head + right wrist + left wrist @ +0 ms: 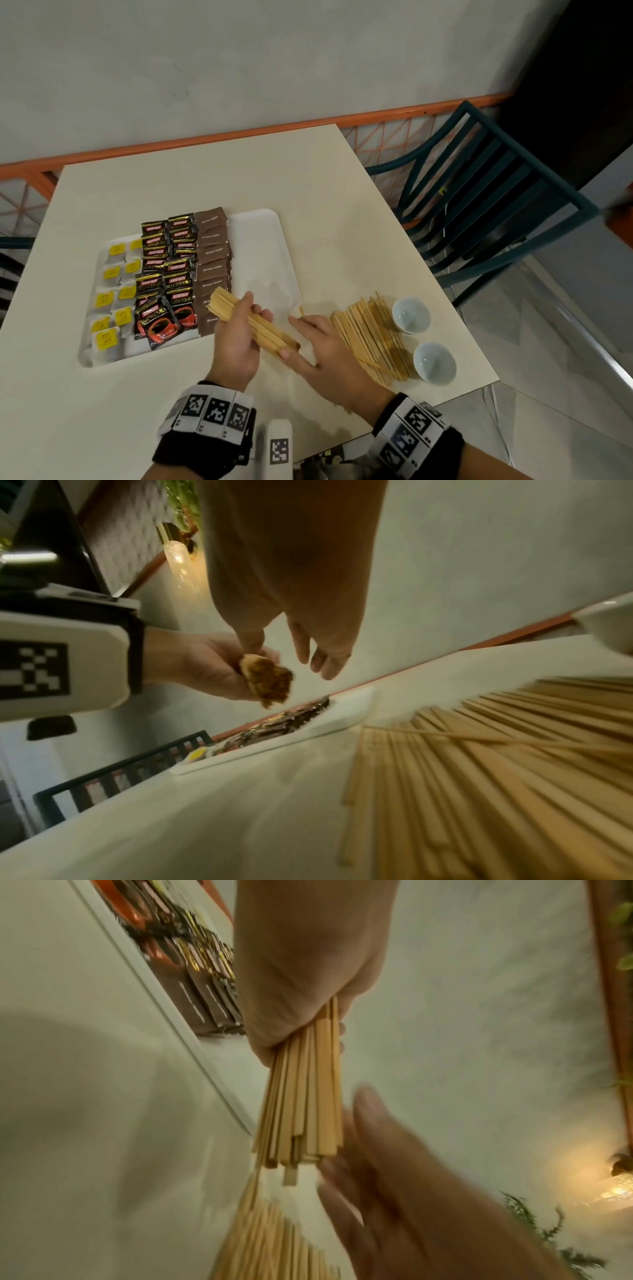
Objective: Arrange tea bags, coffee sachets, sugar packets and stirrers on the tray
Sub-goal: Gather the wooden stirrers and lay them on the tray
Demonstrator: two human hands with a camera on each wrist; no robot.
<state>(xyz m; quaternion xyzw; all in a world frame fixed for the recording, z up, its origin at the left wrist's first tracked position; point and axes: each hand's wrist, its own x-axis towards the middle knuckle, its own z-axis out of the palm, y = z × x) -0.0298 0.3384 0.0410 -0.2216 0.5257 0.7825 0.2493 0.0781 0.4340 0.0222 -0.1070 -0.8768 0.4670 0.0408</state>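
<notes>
Two hands meet above the near part of the table. The left hand has its fingers curled round a bundle of stirrers, held slanting over the near right corner of the tray. The right hand is flat, its straight fingers against the bundle's near end and, as far as the blurred wrist views show, gripping nothing. Just right of it a loose pile of stirrers lies on the table, beside two small bowls. Farther back, the tray carries tea bags on its left, coffee sachets in the middle, and brown sugar packets beside them; its right part is bare.
</notes>
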